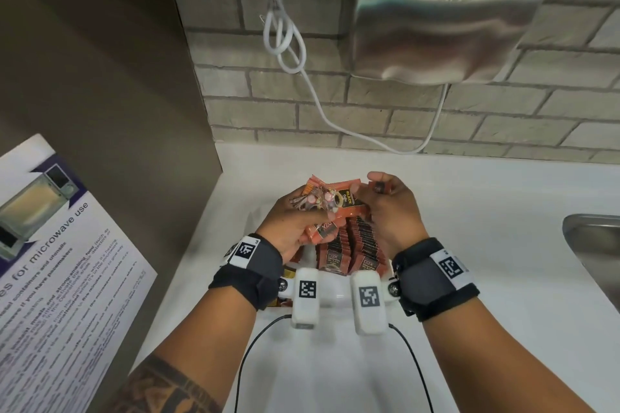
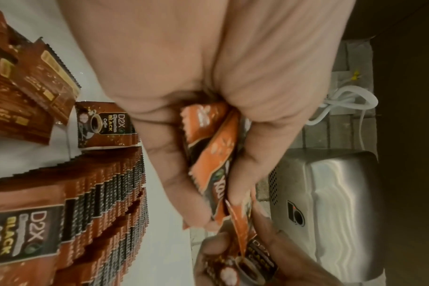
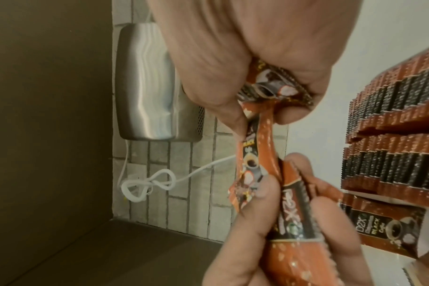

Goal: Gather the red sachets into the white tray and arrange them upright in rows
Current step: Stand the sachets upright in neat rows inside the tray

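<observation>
The small red foil sachets [image 2: 105, 127] carry "D2X" in white, then "BLACK" in yellow and "Coffee" on a black panel. The white laminated notice [image 1: 67, 261] on the left wall reads "for microwave use"; its smaller print is illegible. The brushed-steel wall dryer [image 1: 446, 17] bears faint letters "AIKE".

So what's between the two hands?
In the head view, a bunch of red sachets bridges the left hand and right hand; both grip it, above the rows in the tray.

Grey brick wall [image 1: 385, 117] at far side, steel dryer [image 1: 446, 17] mounted right, white cord [image 1: 285, 40] dangled left, white counter [image 1: 469, 198] below.
</observation>
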